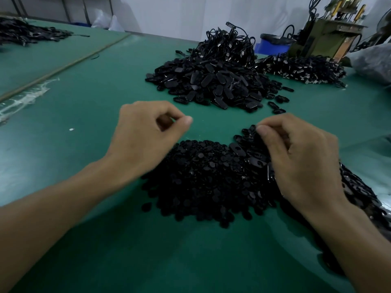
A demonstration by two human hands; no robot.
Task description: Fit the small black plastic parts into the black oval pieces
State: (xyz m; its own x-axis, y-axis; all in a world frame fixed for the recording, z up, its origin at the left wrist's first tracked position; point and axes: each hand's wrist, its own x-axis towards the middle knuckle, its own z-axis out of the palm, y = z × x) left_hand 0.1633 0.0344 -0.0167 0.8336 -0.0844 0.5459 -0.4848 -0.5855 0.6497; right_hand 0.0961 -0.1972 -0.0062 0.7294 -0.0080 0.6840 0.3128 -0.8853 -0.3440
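While left hand (143, 136) hovers, right hand (302, 157) pinches ovals (248, 135).

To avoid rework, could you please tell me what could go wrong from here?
The heap of small black parts and the oval pieces touch and are both black, so they could mix. The right hand appears to pinch an oval piece at the heap's far edge; neighbours may scatter across the green table. The left hand pinches, contents unseen; a tiny part there might drop.

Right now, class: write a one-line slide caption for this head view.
At a green table, the left hand hovers in a pinch while the right hand pinches black oval pieces.
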